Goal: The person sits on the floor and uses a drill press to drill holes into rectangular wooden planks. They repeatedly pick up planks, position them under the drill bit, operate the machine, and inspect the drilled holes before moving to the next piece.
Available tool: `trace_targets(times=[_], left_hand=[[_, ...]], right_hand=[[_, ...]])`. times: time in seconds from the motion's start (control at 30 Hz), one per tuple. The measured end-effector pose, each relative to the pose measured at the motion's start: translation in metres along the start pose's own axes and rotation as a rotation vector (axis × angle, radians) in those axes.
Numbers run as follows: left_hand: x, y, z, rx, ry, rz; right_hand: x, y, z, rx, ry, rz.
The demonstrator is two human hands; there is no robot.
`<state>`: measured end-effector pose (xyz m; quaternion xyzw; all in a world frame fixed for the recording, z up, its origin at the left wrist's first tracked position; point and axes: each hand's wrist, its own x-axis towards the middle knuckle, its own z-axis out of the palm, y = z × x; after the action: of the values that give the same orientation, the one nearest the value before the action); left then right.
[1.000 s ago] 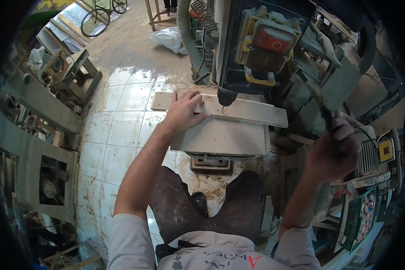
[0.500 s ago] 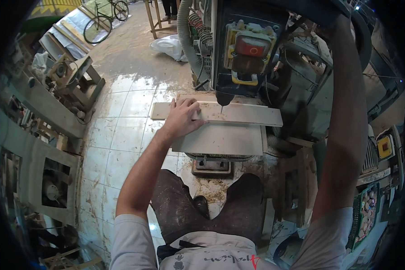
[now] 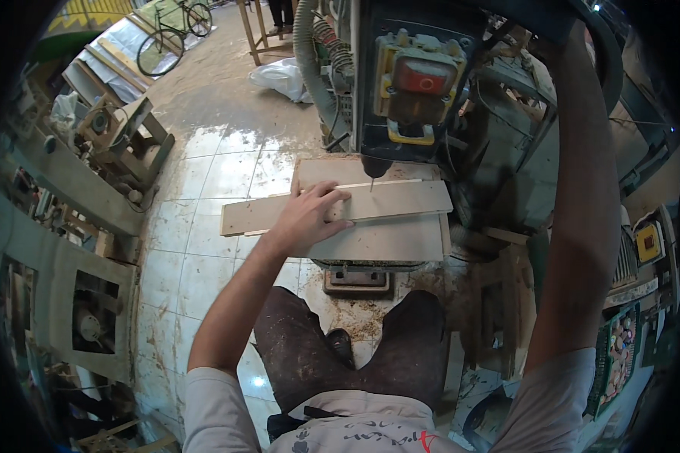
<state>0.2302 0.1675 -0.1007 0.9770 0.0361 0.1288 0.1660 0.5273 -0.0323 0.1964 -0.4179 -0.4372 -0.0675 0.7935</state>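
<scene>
left hand pinned a plank under the drill bit

the left hand lay flat, fingers spread, pressing the long pale wooden plank onto the drill press's wooden surface; the plank's long axis ran left to right, its marked spot just right of the fingertips beneath the thin drill bit. the right arm reached up out of view, so i cannot tell that hand's grip.
</scene>
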Motion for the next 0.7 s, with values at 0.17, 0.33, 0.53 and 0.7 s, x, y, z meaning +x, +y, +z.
trace_targets(times=[0.17, 0.33, 0.53, 0.7], left_hand=[[-0.005, -0.003, -0.010, -0.019, -0.048, 0.008], [-0.029, -0.005, -0.035, -0.015, -0.231, -0.153], [-0.014, 0.010, 0.005, 0.075, 0.040, -0.007], [-0.015, 0.017, -0.002, 0.064, -0.054, -0.045]], right_hand=[[-0.009, -0.017, 0.002, -0.061, 0.016, -0.044], [-0.016, -0.003, 0.005, -0.059, 0.037, -0.077], [-0.022, -0.008, 0.014, -0.071, 0.046, -0.101], [-0.027, -0.008, 0.014, -0.100, 0.051, -0.112]])
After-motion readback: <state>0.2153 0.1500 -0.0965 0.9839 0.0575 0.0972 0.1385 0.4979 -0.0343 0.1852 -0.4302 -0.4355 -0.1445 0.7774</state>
